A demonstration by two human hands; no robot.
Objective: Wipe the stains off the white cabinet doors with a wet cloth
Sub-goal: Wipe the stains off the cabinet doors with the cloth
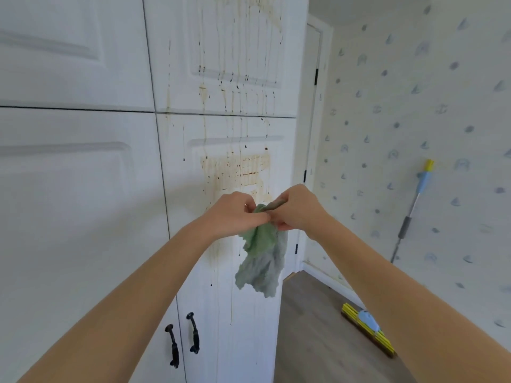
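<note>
Both the left hand (235, 214) and right hand (296, 208) pinch the bunched green cloth (261, 252) before the stained lower cabinet door (237, 167), where a soiled fold could smear brown drips wider.

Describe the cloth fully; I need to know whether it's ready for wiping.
The cloth is a soft, crumpled rag, pale green fading to grey-blue at its lower folds. Both hands grip its bunched top: the left hand and the right hand pinch it together in front of the stained lower cabinet door. The rest hangs loose in mid-air, not touching the door. Whether it is wet cannot be told.
</note>
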